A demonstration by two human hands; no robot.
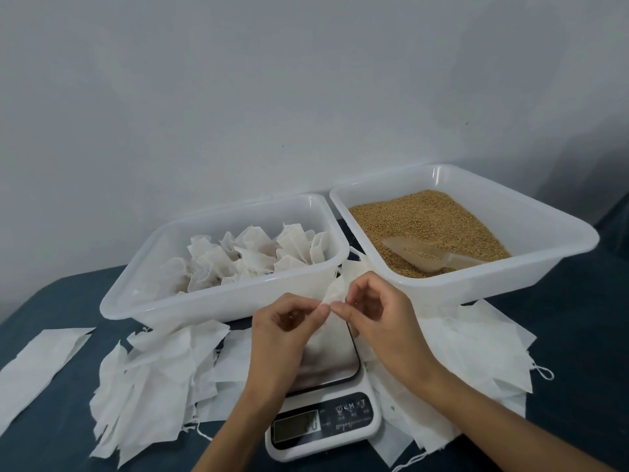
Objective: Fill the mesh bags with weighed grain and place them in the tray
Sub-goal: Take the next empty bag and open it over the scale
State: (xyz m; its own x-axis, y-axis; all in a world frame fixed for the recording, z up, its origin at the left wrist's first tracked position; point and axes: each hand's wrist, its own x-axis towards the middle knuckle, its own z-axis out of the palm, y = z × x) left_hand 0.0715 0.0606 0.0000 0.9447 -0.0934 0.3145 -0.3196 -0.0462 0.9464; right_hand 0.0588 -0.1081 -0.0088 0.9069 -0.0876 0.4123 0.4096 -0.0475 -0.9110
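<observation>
Both hands meet over the steel platform of the kitchen scale (pixel 326 396); the left hand (pixel 289 330) and the right hand (pixel 377 313) each pinch the top edge of one white mesh bag (pixel 335 292) between thumb and forefinger, the remaining fingers curled loosely behind; the pinch points lie almost touching, at the bag's mouth. Below the grip the bag's body hangs down toward the platform, partly hidden by the left hand; whether it rests on the steel I cannot tell. Beyond the grip and to its left stands the white tray (pixel 218 303), holding a cluster of filled bags (pixel 258 257) with gathered tops; the held bag is outside that tray, just in front of its near wall. Beyond the grip and to its right sits a second white tub (pixel 531 212) of golden grain (pixel 422 216), with a translucent scoop (pixel 432 255) lying on the grain, handle toward the right. Below and on either side of the grip, flat empty bags (pixel 153 379) lie scattered across the dark blue tabletop (pixel 61 301), some tucked beneath the scale; its display, nearest the viewer, is too blurred to read.
</observation>
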